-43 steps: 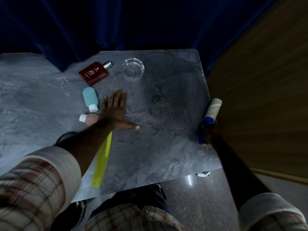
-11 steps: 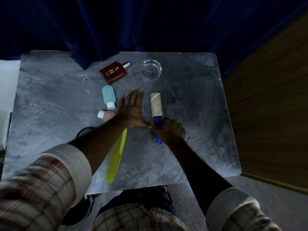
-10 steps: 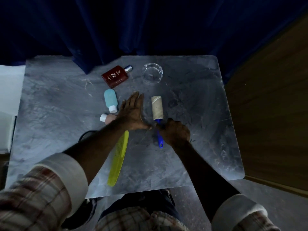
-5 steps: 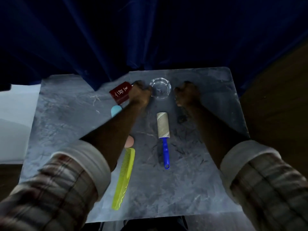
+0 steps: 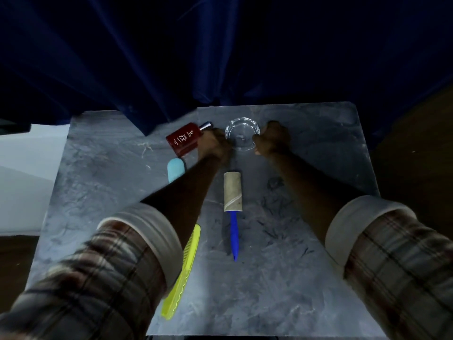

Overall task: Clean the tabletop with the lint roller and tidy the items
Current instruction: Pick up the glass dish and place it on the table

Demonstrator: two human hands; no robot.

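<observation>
At the far edge of the tabletop [image 5: 306,278] your left hand [image 5: 213,147] and right hand [image 5: 272,139] sit either side of the glass ashtray [image 5: 242,136], fingers curled in against its rim; looks like a two-handed pinch on it, but whether it's actually clamped or just touched you can't tell from this angle. Risk: clear glass, smooth rim, dim light, so a loose hold could let it slip and knock on the marble or skid off the back edge under the curtain [image 5: 171,57]. Your left knuckles are also right against the red perfume bottle [image 5: 182,142], so a lift or a slide leftward could shove it. Blue tube [image 5: 174,171] lies just beside your left forearm, same nudge risk on the way back. Dark hair strands are visible to the right of centre, so cleaning is judged unfinished. Lint roller [image 5: 232,191] lies free mid-table between your forearms, neither hand on it, long axis running near-to-far, paper roll end pointing away toward the ashtray, blue handle [image 5: 234,238] pointing back at you. Yellow comb [image 5: 182,278] lies left of it, roughly parallel, partly under your left sleeve.
</observation>
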